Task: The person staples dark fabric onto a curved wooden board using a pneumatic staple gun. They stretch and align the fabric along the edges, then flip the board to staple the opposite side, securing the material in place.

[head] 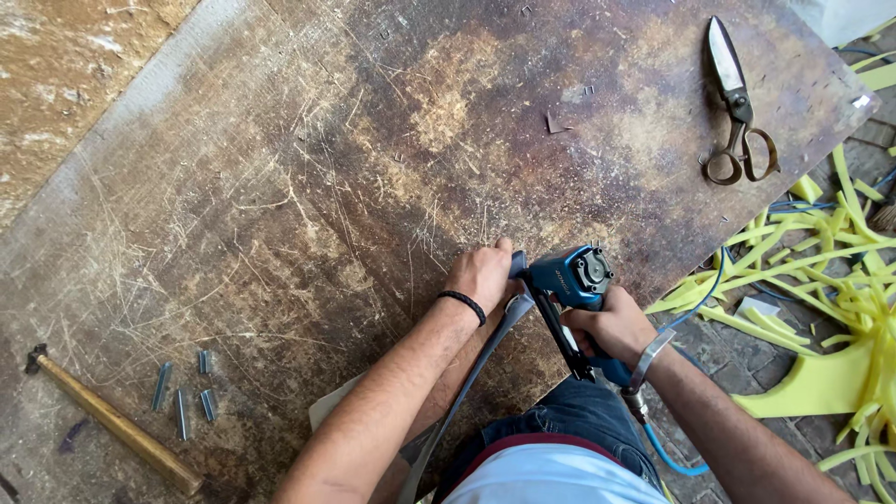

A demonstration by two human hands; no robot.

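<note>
Scratched wooden table [308, 187]: right hand [611, 327] fingers grip a blue staple gun [574, 280]; left hand [481, 275] fingers close, pinning grey strap [467, 387] beside its nose. Stapling looks underway; spare staple strips [182, 392] untouched.

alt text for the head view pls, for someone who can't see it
Right hand grips a blue air stapler at the near edge of a scratched table, while the left hand presses a grey strap beside its nose. Scissors, a hammer and staple strips lie on the table.

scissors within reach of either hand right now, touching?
No. The scissors lie alone at the table's far right corner, well apart from both hands on the stapler.
</note>
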